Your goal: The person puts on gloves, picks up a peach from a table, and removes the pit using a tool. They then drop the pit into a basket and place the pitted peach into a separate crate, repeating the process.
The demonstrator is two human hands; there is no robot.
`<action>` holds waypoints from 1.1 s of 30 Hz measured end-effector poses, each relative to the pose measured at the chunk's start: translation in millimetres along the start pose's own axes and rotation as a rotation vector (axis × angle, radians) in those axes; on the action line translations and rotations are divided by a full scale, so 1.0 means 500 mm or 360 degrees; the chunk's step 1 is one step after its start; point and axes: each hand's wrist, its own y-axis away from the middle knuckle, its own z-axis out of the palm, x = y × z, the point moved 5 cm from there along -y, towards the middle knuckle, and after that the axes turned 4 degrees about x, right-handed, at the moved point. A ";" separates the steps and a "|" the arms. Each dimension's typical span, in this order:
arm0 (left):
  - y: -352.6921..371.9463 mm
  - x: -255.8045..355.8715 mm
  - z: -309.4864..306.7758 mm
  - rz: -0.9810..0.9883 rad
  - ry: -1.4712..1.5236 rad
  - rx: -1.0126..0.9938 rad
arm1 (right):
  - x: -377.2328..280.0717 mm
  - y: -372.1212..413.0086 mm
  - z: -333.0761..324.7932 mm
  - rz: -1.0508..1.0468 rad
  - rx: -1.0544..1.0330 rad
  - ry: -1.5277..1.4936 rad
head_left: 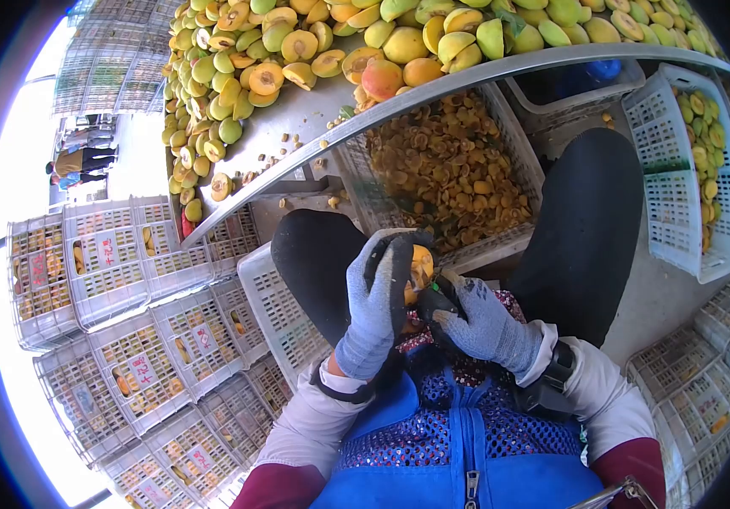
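Over my lap, my left hand (376, 293), in a grey work glove with dark fingers, is wrapped round a cut orange-yellow fruit (420, 270). My right hand (480, 318), gloved the same way, is closed just right of the fruit. A small green bit shows between its fingertips and the fruit; what else it holds is hidden. Beyond my hands, a metal table (273, 127) carries a heap of whole and halved yellow-green fruits (300, 46).
Under the table edge stands a crate of brown-orange fruit pieces (454, 161). A white crate of green fruits (671, 199) is at the right. Stacked fruit crates (140, 322) fill the left side, with more at lower right. Distant people (81, 161) stand at upper left.
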 end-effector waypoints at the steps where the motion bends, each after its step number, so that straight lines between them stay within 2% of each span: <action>1: 0.001 0.004 0.001 0.0026 0.0011 0.0016 | -0.011 -0.003 -0.005 -0.0013 0.0018 0.0069; 4: 0.014 0.020 0.009 0.0110 0.0055 0.0091 | -0.038 -0.008 -0.012 -0.0019 0.0034 0.0198; 7: 0.024 0.031 0.010 0.0128 -0.0175 0.0142 | -0.034 -0.006 -0.005 0.0035 -0.0062 0.0167; 9: 0.032 0.041 0.007 -0.0030 -0.0172 0.0065 | -0.033 -0.003 -0.003 0.0056 -0.0174 0.0134; 10: 0.036 0.041 0.005 -0.0114 -0.0170 0.0025 | -0.032 0.001 0.001 0.0054 -0.0196 0.0090; 15: 0.040 0.051 0.001 0.0089 -0.0296 0.0028 | -0.032 0.010 0.023 0.0032 -0.0231 -0.0315; 18: 0.038 0.045 0.007 0.0168 -0.0243 0.0003 | -0.002 0.041 0.056 0.0290 -0.0175 -0.1188; 21: 0.027 0.059 0.016 0.0298 -0.0253 -0.0127 | 0.019 0.056 0.075 0.0892 -0.0418 -0.2391; 23: 0.015 0.050 0.019 0.0242 -0.0105 -0.0261 | -0.035 0.041 0.052 0.1015 -0.0686 -0.2098; 25: 0.006 0.034 0.024 0.0169 0.0009 -0.0367 | -0.050 0.039 0.055 0.1154 -0.0802 -0.2313; 26: 0.001 0.027 0.029 0.0133 0.0047 -0.0407 | -0.044 0.042 0.061 0.1179 -0.0944 -0.2677; 27: -0.003 0.018 0.033 0.0099 0.0087 -0.0447 | -0.035 0.043 0.065 0.1205 -0.0967 -0.2796; 30: 0.002 0.012 0.054 0.0510 0.0065 -0.0331 | -0.018 0.046 0.074 0.1216 -0.1134 -0.3202; 33: -0.005 -0.030 0.045 -0.0016 0.0332 -0.0403 | -0.020 0.041 0.079 0.1054 -0.1347 -0.3554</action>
